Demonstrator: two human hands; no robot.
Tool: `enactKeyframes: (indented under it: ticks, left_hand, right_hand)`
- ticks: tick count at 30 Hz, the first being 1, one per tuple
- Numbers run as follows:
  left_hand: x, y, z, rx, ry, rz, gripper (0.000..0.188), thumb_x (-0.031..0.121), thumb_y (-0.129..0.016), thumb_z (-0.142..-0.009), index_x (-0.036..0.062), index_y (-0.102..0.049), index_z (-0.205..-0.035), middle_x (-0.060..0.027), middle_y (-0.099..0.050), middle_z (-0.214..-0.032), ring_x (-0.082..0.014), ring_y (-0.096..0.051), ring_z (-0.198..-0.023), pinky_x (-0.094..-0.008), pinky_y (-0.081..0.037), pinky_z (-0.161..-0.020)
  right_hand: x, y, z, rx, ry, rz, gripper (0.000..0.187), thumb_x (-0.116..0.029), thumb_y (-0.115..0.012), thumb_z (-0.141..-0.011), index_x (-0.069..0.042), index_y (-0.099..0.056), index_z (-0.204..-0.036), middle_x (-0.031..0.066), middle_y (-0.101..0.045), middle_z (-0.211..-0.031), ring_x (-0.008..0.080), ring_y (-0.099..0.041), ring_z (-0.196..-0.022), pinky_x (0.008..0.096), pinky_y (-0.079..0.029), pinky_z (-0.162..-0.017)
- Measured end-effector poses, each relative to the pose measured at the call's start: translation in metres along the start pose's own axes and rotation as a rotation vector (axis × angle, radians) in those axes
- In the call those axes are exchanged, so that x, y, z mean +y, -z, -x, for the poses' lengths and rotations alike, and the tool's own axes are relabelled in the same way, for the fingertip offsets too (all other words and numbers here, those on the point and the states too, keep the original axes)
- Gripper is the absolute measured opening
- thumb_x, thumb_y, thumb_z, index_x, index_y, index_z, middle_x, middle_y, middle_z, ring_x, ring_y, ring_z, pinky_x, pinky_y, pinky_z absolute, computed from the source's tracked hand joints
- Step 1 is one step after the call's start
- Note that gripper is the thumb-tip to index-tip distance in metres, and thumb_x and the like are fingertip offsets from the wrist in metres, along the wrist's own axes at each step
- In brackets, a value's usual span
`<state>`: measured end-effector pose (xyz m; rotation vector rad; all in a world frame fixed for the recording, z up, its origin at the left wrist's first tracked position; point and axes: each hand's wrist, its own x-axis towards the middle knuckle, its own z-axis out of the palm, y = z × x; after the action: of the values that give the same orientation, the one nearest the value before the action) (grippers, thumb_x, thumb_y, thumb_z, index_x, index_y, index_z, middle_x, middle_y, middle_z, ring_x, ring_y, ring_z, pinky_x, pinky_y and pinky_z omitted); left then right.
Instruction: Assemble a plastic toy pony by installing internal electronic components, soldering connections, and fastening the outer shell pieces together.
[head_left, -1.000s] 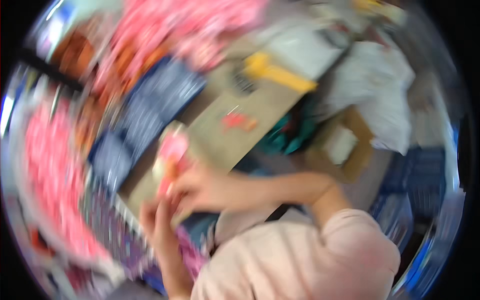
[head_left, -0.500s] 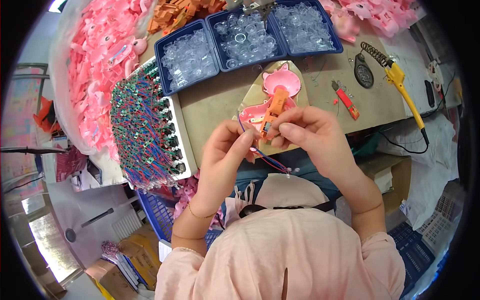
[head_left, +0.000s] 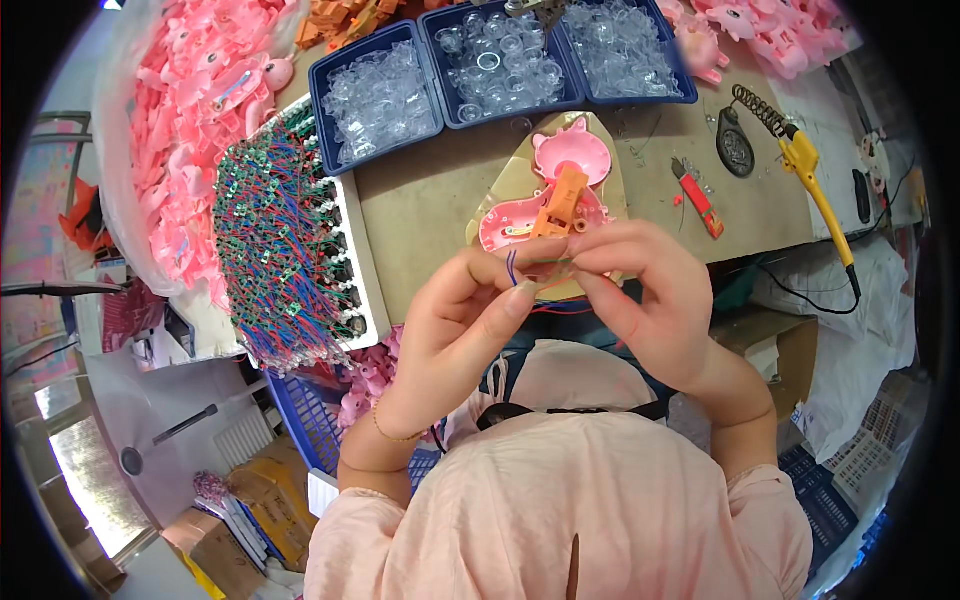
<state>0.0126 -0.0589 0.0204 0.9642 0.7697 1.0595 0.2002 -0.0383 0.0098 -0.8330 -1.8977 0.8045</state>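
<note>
Thin blue and red wires (head_left: 560, 306) run between my two hands, just in front of the bench edge. My left hand (head_left: 465, 325) is closed in a pinch on the wires, with a blue loop standing up by the thumb. Fingertips together, my right hand (head_left: 655, 290) pinches the wires' other stretch; the very ends are hidden by the fingers. Just beyond my hands, a pink animal-shaped plastic shell (head_left: 572, 152) lies open side up in a tan holder (head_left: 520, 170). An orange plastic part (head_left: 567, 203) rests across the shell.
Left stands a white tray (head_left: 365, 265) of wired small circuit boards (head_left: 285, 235). Behind are blue bins (head_left: 445, 110) of clear plastic pieces. Pink shells (head_left: 200, 130) heap at far left. On the right lie a red cutter knife (head_left: 698, 198) and a yellow soldering iron (head_left: 815, 185).
My hands have moved slightly right and off the orange part. The wires, which hung down before, are now stretched sideways between my hands.
</note>
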Motion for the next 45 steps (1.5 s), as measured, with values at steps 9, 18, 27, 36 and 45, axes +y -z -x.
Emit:
enactKeyframes:
  ticks: [9,18,27,36,45]
  left_hand:
    - [0.009,0.002,-0.003,0.1,-0.015,-0.25,0.005,0.005,-0.051,-0.09,0.0009,-0.049,-0.087,-0.0185,-0.057,-0.112,-0.0184,-0.056,-0.098,-0.03,-0.043,-0.086]
    - [-0.029,0.009,0.007,0.349,-0.29,-0.32,0.01,0.001,-0.061,-0.082,0.0019,-0.06,-0.093,-0.0085,-0.058,-0.087,-0.0129,-0.055,-0.075,-0.0235,-0.044,-0.066]
    - [0.027,0.016,0.023,0.104,0.042,-0.072,0.004,0.005,-0.064,-0.081,0.0024,-0.061,-0.079,-0.0089,-0.062,-0.1,-0.0149,-0.056,-0.09,-0.0273,-0.045,-0.076]
    - [0.015,0.047,0.047,-0.164,0.301,0.028,0.011,0.012,-0.068,-0.079,0.0051,-0.06,-0.08,-0.0072,-0.063,-0.087,-0.0169,-0.059,-0.079,-0.0292,-0.045,-0.073]
    - [0.03,0.052,0.051,-0.109,0.298,0.076,0.012,0.014,-0.062,-0.085,0.0047,-0.054,-0.083,-0.0096,-0.06,-0.08,-0.0202,-0.059,-0.073,-0.0314,-0.048,-0.069]
  right_hand:
    - [-0.014,0.005,-0.032,-0.277,-0.591,-0.455,0.007,-0.005,-0.059,-0.083,0.0,-0.06,-0.087,0.0044,-0.06,-0.094,0.0097,-0.056,-0.091,0.0245,-0.045,-0.077]
    - [-0.005,-0.006,-0.017,0.002,-0.416,-0.215,0.014,-0.011,-0.06,-0.083,-0.001,-0.062,-0.094,0.0102,-0.055,-0.086,0.0205,-0.057,-0.074,0.029,-0.046,-0.066]
    - [-0.016,-0.008,-0.03,-0.227,-0.143,-0.243,0.018,-0.016,-0.061,-0.083,-0.003,-0.064,-0.096,0.0099,-0.059,-0.083,0.0234,-0.06,-0.075,0.0306,-0.048,-0.068]
    - [-0.007,-0.051,-0.041,-0.813,-0.678,-0.603,0.019,-0.017,-0.06,-0.084,0.0,-0.062,-0.092,0.0052,-0.062,-0.081,0.0121,-0.059,-0.071,0.0233,-0.045,-0.061]
    - [0.001,-0.064,-0.034,-0.293,-0.731,-1.049,0.026,-0.017,-0.057,-0.088,-0.001,-0.053,-0.107,-0.0006,-0.053,-0.074,0.0056,-0.05,-0.062,0.0187,-0.042,-0.057]
